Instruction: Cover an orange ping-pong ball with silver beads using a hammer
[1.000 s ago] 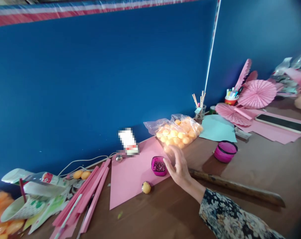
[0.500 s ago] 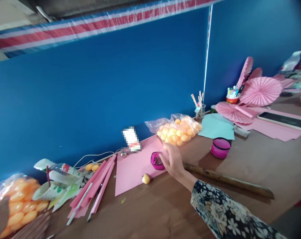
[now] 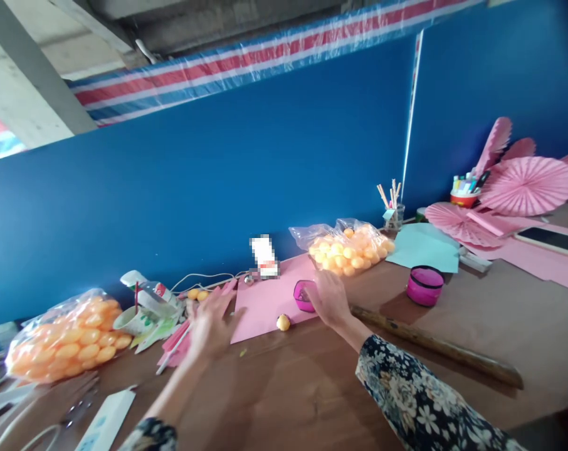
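Observation:
My right hand (image 3: 331, 302) is by a small magenta container (image 3: 302, 297), its fingers stretched out and covering the container's right side. Whether they touch it I cannot tell. My left hand (image 3: 212, 329), fingers spread, is over the pink paper strips (image 3: 177, 351) and hides part of them. Between my hands a small yellowish ball (image 3: 283, 322) sits at the front edge of a pink sheet (image 3: 260, 310). Just behind my right hand lies a clear plastic bag of orange balls (image 3: 352, 250). A wooden stick (image 3: 437, 343) extends rightward from beside my right wrist.
A second magenta container (image 3: 425, 287) stands to the right, near a turquoise sheet (image 3: 425, 247). Pink paper fans (image 3: 528, 186) are farther right. Another bag of orange balls (image 3: 68, 341) sits left, with what looks like another person's hand (image 3: 61, 394) in front. A blue partition (image 3: 246, 156) stands behind.
My left hand has come into view over the pink strips. My right hand stays beside the magenta container. The view has shifted, showing more of the table's left side.

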The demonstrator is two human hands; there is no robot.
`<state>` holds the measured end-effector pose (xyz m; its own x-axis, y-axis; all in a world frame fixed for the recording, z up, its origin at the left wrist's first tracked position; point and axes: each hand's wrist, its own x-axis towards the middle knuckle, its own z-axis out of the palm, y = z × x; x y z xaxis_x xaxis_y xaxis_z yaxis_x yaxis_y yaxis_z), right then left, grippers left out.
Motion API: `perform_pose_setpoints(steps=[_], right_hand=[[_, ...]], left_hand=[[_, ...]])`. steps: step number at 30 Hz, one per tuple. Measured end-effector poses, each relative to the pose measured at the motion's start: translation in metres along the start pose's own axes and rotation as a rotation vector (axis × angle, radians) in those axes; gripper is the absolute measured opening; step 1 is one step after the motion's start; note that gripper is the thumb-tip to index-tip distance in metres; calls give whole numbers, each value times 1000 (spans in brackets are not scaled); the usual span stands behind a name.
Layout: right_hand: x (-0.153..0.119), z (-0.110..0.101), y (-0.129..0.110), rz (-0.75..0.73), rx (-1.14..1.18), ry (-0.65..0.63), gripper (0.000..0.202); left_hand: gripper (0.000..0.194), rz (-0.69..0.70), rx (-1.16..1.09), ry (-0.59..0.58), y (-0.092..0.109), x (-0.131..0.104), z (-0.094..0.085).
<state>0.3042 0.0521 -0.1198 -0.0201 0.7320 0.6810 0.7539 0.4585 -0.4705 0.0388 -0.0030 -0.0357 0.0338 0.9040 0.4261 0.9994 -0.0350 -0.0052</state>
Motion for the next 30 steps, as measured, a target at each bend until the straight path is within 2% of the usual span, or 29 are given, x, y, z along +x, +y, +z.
perform_pose_setpoints(steps=[3,6,9,14,17,23,26,28,30], right_hand=[[-3,-1,0,-58,-67,-79,47],[-5,-3,-3,-110,-99,-149,50],[-6,-3,-4,-134,-99,-199,49],[-5,1,-4,-118,-79,-206,48],[-6,4,-3,-115,-83,-186,48],[-5,4,-3,-151,-74,-146,49],[5,-4,-6,-117,-86,-75,38],[15,-9,-8,-110,-151,-149,26],[25,-12,-11,-146,-243,-321,21]], left_hand=[[53,14,-168,-231,53,-21,43],[56,-58,-295,-259,76,-31,68],[43,-98,-391,-218,76,-34,78],[29,-138,-401,-145,73,-32,81],[29,-175,-412,-98,73,-31,86],[39,-185,-474,-97,64,-37,108],[43,-178,-498,-62,62,-41,115],[44,-178,-517,-43,62,-42,117],[41,-182,-530,-27,62,-42,117]])
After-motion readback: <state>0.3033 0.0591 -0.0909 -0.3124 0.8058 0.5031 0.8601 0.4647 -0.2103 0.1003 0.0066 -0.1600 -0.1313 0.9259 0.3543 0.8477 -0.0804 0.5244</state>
